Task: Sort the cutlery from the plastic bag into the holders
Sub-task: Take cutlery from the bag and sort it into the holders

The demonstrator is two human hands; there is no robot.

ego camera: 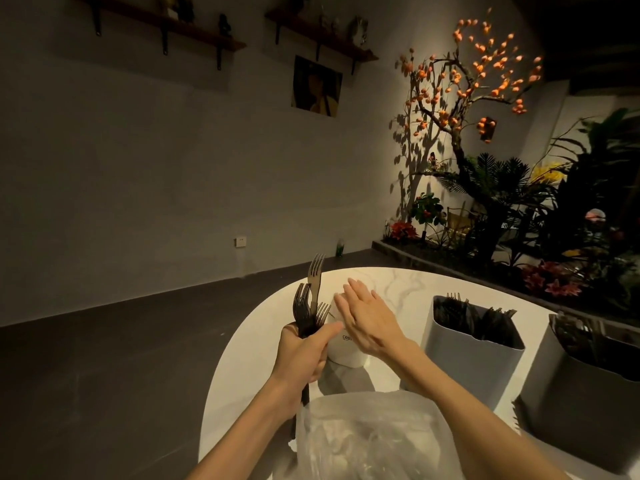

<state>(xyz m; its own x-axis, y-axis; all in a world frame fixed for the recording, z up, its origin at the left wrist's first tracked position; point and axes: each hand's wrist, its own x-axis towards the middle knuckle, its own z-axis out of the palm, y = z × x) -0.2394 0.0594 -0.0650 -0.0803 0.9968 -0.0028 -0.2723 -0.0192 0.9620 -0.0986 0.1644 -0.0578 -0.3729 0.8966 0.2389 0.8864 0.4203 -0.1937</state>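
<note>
While the left hand (304,355) grips a bundle of dark forks (308,306), tines up, the right hand (369,320) hovers flat with fingers straight beside them, over a small white round holder (346,355). A crinkled clear plastic bag (370,434) lies nearest the person. Two grey rectangular holders (471,351) with dark cutlery stand to the right on the white marbled table (242,358), in a dim room with plants (502,188).

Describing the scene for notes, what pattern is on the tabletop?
White with grey marble veining on the round tabletop, head view.
</note>
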